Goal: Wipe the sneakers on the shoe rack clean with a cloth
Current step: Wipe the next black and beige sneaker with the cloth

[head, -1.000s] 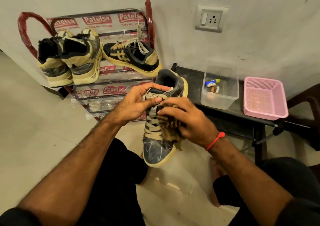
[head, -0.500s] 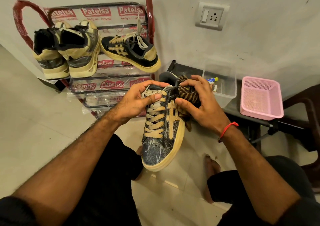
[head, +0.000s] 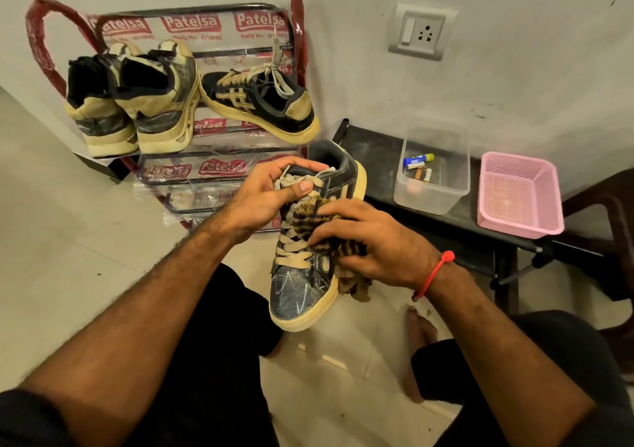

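Sneaker (head: pixel 302 268) position: held in mid-air above the person's lap, in front of the rack (head: pixel 206 172) and clear of it. Its long axis runs almost straight away from the person, tilted slightly right at the far end. The toe points toward the person and downward; the heel and collar point toward the rack and wall. The laces face up.

Left hand (head: pixel 264 196): fingers curled over the tongue and upper laces near the collar, thumb pressed on a lace. This hand carries the sneaker.

Right hand (head: pixel 374 244): fingers bent around the striped cloth (head: pixel 343 251), pressing it against the sneaker's right side panel at mid-length. A loose end of cloth hangs below the sole edge. The right hand is the nearer one to the unwiped toe, which lies toward the person from the cloth; the heel lies away from it.

Judgement: the next stroke should follow the long axis, either toward the toe or back to the heel, with the left hand bracing against the push. The toe cap shows pale scuff lines and probably needs attention.

Remaining items: 3 sneakers sit on the rack's top tier, 2 with heels toward the person (head: pixel 137 103) and 1 lying side-on (head: pixel 260 103). From their state alone, it cannot be told which of them have been wiped.
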Tool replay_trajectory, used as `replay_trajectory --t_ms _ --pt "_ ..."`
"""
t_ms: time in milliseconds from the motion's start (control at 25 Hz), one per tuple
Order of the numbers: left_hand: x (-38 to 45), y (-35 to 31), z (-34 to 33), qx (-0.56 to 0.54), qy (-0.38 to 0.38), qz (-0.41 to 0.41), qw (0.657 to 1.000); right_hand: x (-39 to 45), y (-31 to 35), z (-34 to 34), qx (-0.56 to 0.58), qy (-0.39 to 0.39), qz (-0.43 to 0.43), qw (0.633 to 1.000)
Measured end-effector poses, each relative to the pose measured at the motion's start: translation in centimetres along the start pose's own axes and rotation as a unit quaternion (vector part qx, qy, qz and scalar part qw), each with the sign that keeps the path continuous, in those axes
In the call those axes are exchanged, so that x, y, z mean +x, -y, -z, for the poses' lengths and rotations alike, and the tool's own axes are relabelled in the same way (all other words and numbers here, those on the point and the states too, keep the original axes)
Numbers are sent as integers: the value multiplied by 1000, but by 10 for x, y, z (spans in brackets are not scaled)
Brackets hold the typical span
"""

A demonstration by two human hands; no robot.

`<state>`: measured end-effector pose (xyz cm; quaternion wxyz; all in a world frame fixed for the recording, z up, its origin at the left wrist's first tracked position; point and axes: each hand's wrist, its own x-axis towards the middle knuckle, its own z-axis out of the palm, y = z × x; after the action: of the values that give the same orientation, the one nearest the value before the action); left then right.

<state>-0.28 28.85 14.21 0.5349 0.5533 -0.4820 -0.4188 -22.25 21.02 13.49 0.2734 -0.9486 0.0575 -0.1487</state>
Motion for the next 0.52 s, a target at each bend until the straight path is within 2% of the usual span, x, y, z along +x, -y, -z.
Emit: replay_trajectory --t_ms 120,240,320,360,440,520 --pt "3 -5 2 -25 14 13 999 2 -12 3 -28 -154 -76 985" --pt "-1 -2 -3 -14 34 26 999 2 -22 14 28 -276 -207 938" --pt "-3 0 -11 -6 34 14 999 2 -23 21 134 -272 -284 910" --pt "-2 1 -13 -8 21 4 1000 1 -22 22 159 -248 -292 910" --pt "3 3 -11 -20 -23 -12 999 2 -14 19 148 -193 -256 936" --pt "5 5 -5 -35 -67 -6 997 3 -1 13 111 -131 -175 970"
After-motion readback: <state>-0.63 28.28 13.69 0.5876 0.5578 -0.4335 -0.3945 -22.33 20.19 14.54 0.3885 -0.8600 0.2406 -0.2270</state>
